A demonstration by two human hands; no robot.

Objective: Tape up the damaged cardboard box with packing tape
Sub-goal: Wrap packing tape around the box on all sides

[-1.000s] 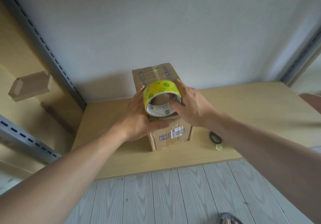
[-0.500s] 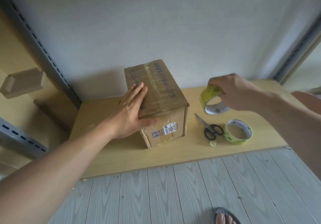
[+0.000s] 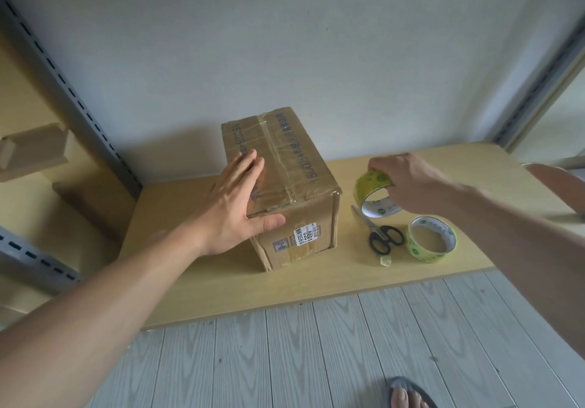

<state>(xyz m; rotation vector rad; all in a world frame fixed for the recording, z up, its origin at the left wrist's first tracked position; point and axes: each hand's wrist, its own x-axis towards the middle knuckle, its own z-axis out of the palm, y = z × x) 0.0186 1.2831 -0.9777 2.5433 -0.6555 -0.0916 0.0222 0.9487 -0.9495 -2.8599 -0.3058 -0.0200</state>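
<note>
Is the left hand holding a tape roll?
No, the left hand lies flat on the cardboard box; the right hand grips a tape roll.

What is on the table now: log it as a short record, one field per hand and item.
cardboard box: closed, taped along top seam
left hand: flat on the box top, thumb over front edge
right hand: grips yellow-green tape roll above the scissors
scissors: black-handled, lying on the wooden table
second tape roll: flat on table, right of scissors
</note>
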